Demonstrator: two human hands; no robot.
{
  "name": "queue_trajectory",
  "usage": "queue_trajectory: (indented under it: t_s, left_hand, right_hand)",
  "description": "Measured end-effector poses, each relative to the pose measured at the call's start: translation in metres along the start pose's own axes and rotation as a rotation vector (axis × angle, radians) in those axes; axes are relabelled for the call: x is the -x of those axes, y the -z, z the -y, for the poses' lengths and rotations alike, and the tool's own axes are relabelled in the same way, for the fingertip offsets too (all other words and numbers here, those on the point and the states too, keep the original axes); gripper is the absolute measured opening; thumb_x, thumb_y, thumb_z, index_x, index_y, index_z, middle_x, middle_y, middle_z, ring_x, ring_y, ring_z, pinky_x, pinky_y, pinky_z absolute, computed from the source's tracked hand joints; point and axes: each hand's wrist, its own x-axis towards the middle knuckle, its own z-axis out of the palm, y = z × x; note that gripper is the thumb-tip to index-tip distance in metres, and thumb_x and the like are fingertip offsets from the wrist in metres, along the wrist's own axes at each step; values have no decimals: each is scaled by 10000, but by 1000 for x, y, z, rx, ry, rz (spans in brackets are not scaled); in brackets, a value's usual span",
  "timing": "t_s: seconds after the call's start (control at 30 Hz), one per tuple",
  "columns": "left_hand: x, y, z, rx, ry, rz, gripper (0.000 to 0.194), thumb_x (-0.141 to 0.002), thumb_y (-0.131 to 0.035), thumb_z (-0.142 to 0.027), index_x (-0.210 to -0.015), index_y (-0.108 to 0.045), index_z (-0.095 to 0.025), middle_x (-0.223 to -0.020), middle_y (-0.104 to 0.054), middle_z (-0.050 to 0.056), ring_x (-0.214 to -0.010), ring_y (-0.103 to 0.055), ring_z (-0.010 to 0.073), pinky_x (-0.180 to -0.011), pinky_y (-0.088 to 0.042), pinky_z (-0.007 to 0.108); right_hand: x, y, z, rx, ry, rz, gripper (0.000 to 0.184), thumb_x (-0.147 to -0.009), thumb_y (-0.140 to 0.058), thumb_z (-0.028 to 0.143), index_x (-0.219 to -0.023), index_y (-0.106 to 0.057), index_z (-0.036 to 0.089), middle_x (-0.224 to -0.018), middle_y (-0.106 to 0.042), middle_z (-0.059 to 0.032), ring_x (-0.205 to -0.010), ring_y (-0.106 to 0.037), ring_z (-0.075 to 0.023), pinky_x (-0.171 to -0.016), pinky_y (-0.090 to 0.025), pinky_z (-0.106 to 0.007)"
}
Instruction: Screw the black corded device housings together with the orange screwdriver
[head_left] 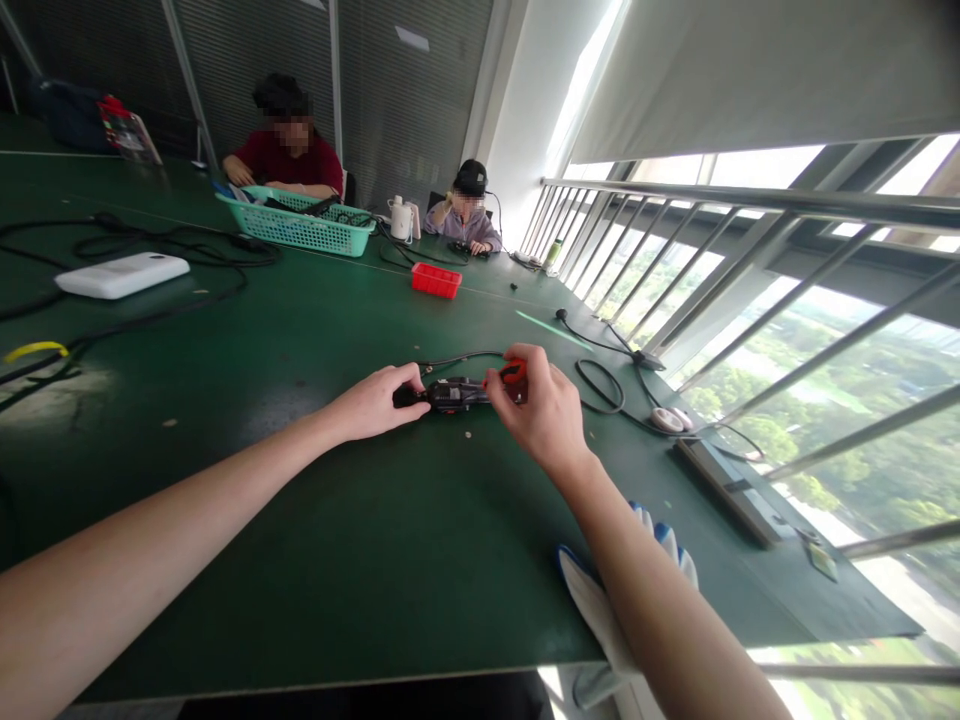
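A black elongated device [456, 394] lies on the green table [420, 540] in front of me, between both hands. My left hand [386, 402] is closed on its left end, thumb and fingers curled round a dark part. At the other end, my right hand [541, 408] is closed around a red-orange and black handled tool [514, 371], whose kind I cannot make out. Its fingertips meet the device's right end; where one ends and the other begins is hidden. A thin dark cable [461, 357] runs just behind the device.
A white-and-blue glove [600, 600] lies under my right forearm at the table's front edge. Further off are a red tray [436, 281], a teal basket [300, 222], a white box [124, 275] and black cables [600, 385]. Two people sit across the table; a metal railing [750, 200] borders the right.
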Motion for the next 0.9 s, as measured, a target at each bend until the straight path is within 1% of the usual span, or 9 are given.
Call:
queue_trajectory:
  t_s: [0.07, 0.2, 0.4, 0.47, 0.6, 0.7, 0.77, 0.83, 0.9]
  left_hand:
    - [0, 0, 0, -4, 6, 3, 251, -876, -638, -477, -989, -589, -258, -1045, -667, 35, -923, -630, 240, -790, -445, 335]
    - [1, 0, 1, -5, 15, 4, 258, -876, -640, -482, -992, -590, -257, -1051, -669, 36, -926, -632, 240, -782, -445, 330]
    - [0, 0, 1, -14, -2, 6, 262, -888, -636, -482, -1000, -587, -250, -1060, -670, 31, -926, -634, 229, -780, -442, 316]
    - [0, 0, 0, -16, -3, 0, 260, -889, -639, -477, -997, -585, -247, -1048, -667, 28, -918, -635, 226, -781, -443, 315]
    - [0, 0, 1, -23, 13, 1, 265, -888, -647, -483, -995, -587, -248, -1016, -668, 25, -889, -640, 222, -767, -451, 314]
    - [0, 0, 4, -21, 6, -4, 282, -890, -650, -507, -1001, -605, -251, -1045, -687, 24, -909, -648, 230, -774, -460, 322]
    - [-1, -1, 7, -8, 2, -9, 286, -897, -648, -521, -999, -627, -254, -1070, -704, 20, -933, -657, 238, -790, -470, 333]
    - [-2, -1, 8, 10, -12, -14, 276, -911, -640, -520, -995, -652, -258, -1093, -716, 16, -966, -668, 246, -823, -486, 348]
    - [-3, -3, 8, 11, -53, -25, 258, -931, -623, -504, -1000, -676, -262, -1110, -723, 18, -1012, -672, 252, -880, -499, 370]
  right_hand:
    - [1, 0, -1, 0, -46, -66, 201, -948, -564, 378, -1083, -520, 236, -755, -656, 10, -643, -613, -170, -668, -479, -302]
    - [2, -2, -5, -32, -132, -173, 227, -949, -563, 390, -1100, -502, 232, -791, -666, -3, -660, -639, -176, -645, -483, -298]
    - [3, -11, -5, 1, -135, -81, 197, -957, -565, 363, -1092, -503, 233, -760, -658, 15, -664, -643, -177, -687, -488, -307]
    - [4, -13, -3, 9, -115, -83, 224, -934, -586, 329, -1117, -503, 230, -807, -667, 0, -717, -649, -193, -724, -500, -328]
    - [4, -11, 1, -48, -14, -73, 279, -906, -605, 258, -1163, -500, 234, -988, -685, -48, -911, -648, -230, -875, -507, -399]
    - [2, -4, -1, -190, 69, -112, 208, -960, -520, 196, -1158, -487, 251, -1091, -666, -58, -1012, -639, -214, -925, -506, -395]
    - [0, 0, -6, -215, 92, -125, 205, -969, -452, 148, -1143, -497, 248, -1126, -640, -72, -1042, -627, -207, -906, -515, -374]
    - [-1, 0, -14, -138, 70, -23, 205, -968, -435, 148, -1116, -543, 240, -1098, -637, -73, -992, -626, -205, -846, -521, -347]
    - [-1, -5, -23, -35, 58, 183, 198, -980, -490, 225, -1145, -598, 241, -1112, -659, -68, -969, -626, -208, -793, -522, -327]
